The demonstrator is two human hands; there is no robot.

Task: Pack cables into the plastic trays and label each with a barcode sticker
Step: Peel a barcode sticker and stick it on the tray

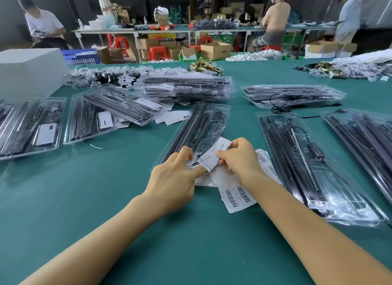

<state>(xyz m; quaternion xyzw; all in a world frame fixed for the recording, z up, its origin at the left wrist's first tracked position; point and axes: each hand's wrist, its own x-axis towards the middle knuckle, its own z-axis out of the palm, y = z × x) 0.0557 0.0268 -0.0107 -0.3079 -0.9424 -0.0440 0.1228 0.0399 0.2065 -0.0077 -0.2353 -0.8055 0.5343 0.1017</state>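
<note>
A clear plastic tray (pixel 199 123) with black cables and strips lies on the green table in front of me. At its near end my left hand (pixel 176 178) and my right hand (pixel 239 159) both pinch a white barcode sticker (pixel 214 155) on its backing. A loose sheet of barcode stickers (pixel 235 196) lies on the table just under my right wrist, and more stickers (pixel 266 161) show to its right.
Filled clear trays lie around: two at the left (pixel 31 125), (pixel 118 106), a stack (pixel 186 88) behind, others at the right (pixel 314 163), (pixel 292 94), (pixel 364 136). A white box (pixel 29 72) stands far left. Brass hardware (pixel 204 67) and bagged parts sit farther back. People work at distant tables.
</note>
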